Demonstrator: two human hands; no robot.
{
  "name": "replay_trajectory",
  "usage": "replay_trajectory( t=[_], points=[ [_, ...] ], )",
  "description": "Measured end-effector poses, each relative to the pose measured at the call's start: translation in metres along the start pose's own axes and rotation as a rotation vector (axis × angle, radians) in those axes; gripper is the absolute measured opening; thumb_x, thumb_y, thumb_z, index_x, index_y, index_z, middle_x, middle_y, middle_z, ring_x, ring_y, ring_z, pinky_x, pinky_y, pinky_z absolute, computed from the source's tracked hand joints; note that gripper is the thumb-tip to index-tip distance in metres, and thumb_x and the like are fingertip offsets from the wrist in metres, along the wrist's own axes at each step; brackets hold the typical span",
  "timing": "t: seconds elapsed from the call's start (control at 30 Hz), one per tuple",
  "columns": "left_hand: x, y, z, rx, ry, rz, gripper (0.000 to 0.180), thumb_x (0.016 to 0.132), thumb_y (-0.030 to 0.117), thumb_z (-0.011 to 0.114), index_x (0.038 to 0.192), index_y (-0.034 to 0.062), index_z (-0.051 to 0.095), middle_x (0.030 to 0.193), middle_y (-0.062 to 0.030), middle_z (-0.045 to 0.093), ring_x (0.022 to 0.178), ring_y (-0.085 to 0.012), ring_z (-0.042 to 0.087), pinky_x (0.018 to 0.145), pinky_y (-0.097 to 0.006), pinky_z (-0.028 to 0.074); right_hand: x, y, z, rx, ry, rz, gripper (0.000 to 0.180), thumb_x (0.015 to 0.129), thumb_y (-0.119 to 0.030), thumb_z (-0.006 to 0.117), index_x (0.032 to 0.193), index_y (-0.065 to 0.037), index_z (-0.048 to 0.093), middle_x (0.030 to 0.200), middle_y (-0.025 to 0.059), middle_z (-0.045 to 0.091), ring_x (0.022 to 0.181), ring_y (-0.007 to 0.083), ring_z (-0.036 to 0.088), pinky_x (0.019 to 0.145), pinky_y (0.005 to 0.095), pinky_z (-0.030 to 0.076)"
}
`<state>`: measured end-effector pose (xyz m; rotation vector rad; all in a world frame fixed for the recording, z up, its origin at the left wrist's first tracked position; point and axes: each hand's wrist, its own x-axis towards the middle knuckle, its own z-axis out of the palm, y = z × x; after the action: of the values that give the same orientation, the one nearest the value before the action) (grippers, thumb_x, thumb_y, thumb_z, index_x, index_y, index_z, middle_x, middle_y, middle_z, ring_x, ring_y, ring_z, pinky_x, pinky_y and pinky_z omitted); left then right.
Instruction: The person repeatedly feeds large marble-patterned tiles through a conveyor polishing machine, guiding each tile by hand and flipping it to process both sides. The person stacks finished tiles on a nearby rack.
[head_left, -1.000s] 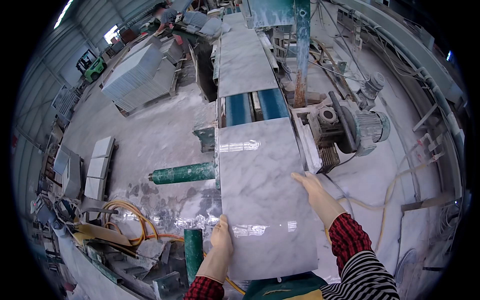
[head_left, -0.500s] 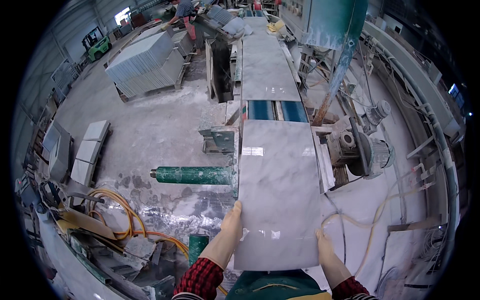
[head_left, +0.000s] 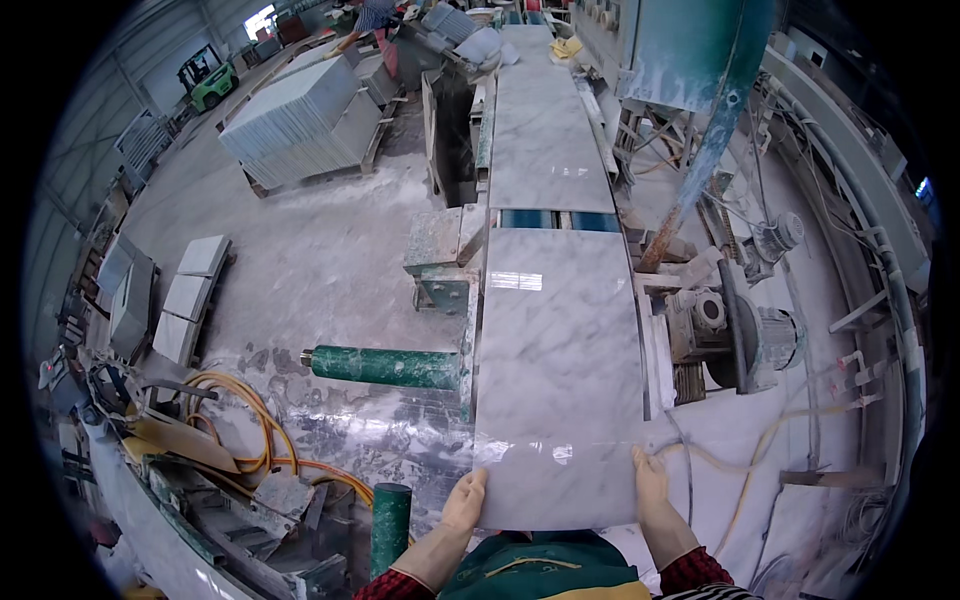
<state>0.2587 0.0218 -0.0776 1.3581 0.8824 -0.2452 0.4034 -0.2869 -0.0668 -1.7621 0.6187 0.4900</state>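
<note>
Left hand: the left hand [head_left: 466,498] is lying flat with fingers stretched out, pressing against the near left corner of the marble slab [head_left: 558,370].
Right hand: the right hand [head_left: 650,478] is resting open, fingers extended, on the near right edge of the same slab; neither hand is curling around anything.
Slab: the grey-veined white marble slab is lying flat and lengthwise on the conveyor line [head_left: 548,218], its near end just in front of the person's green apron [head_left: 535,565].
Next slab: a second marble slab [head_left: 545,125] is lying farther along the line, apart from the first, with blue rollers showing in the gap between them.
Left side: a green roller [head_left: 385,366] is sticking out sideways from the line, and a green post [head_left: 391,520] is standing near the left hand.
Right side: a motor [head_left: 765,340] is sitting just beside the line.
Floor: orange hoses [head_left: 250,420] are coiling on the dusty floor [head_left: 320,270], and a stack of slabs [head_left: 300,120] is standing well apart.
Background: another person [head_left: 370,20] is bending over far off, near a green forklift [head_left: 208,80].
</note>
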Motion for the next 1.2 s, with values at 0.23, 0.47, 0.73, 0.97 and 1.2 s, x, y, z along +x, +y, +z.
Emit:
replay_trajectory(
  t=[0.23,0.47,0.73,0.97,1.2],
  points=[
    [0.032,-0.006,-0.008,-0.108,-0.025,0.062,0.057,0.105,0.051,0.055,0.124,-0.0015,0.065,0.107,-0.0014,0.069,0.100,-0.0090,0.061,0.086,-0.026,0.049,0.027,-0.001,0.009,0.024,-0.047,0.004,0.054,0.101,-0.046,0.064,0.115,0.005,0.070,0.103,0.0117,0.071,0.094,0.0201,0.065,0.083,0.0355,0.053],
    [0.032,0.026,0.002,-0.113,-0.004,0.071,0.062,0.105,0.054,0.055,0.129,-0.0028,0.063,0.111,-0.0050,0.070,0.103,-0.0112,0.062,0.089,-0.028,0.050,0.042,-0.012,0.010,0.028,-0.060,0.001,0.050,0.103,-0.043,0.064,0.118,0.004,0.068,0.109,0.0107,0.071,0.096,0.0188,0.066,0.085,0.0336,0.054],
    [0.039,0.072,0.018,-0.002,0.044,-0.047,0.063,0.106,0.052,0.051,0.133,-0.0036,0.061,0.119,-0.0080,0.069,0.107,-0.0153,0.064,0.095,-0.030,0.050,0.040,-0.061,0.022,0.108,-0.035,0.010,0.043,0.105,-0.039,0.061,0.104,0.002,0.071,0.091,0.0050,0.069,0.082,0.0144,0.062,0.076,0.0304,0.051],
    [0.066,0.049,0.009,0.090,0.055,-0.094,0.059,0.106,0.050,0.047,0.132,0.0000,0.064,0.121,-0.0143,0.071,0.110,-0.0244,0.066,0.099,-0.036,0.049,0.071,-0.042,0.025,0.087,-0.039,-0.174,0.042,0.103,-0.038,0.063,0.114,0.002,0.069,0.107,0.0099,0.070,0.097,0.0198,0.064,0.083,0.0354,0.053],
    [0.069,0.051,0.034,0.031,0.058,0.181,0.053,0.104,0.047,0.051,0.131,0.0044,0.065,0.133,-0.0196,0.067,0.123,-0.0329,0.063,0.105,-0.043,0.047,0.057,-0.064,0.034,-0.061,-0.065,-0.373,0.060,0.102,-0.043,0.057,0.142,0.001,0.057,0.140,0.0184,0.060,0.124,0.0347,0.060,0.103,0.0449,0.051]
  ],
)
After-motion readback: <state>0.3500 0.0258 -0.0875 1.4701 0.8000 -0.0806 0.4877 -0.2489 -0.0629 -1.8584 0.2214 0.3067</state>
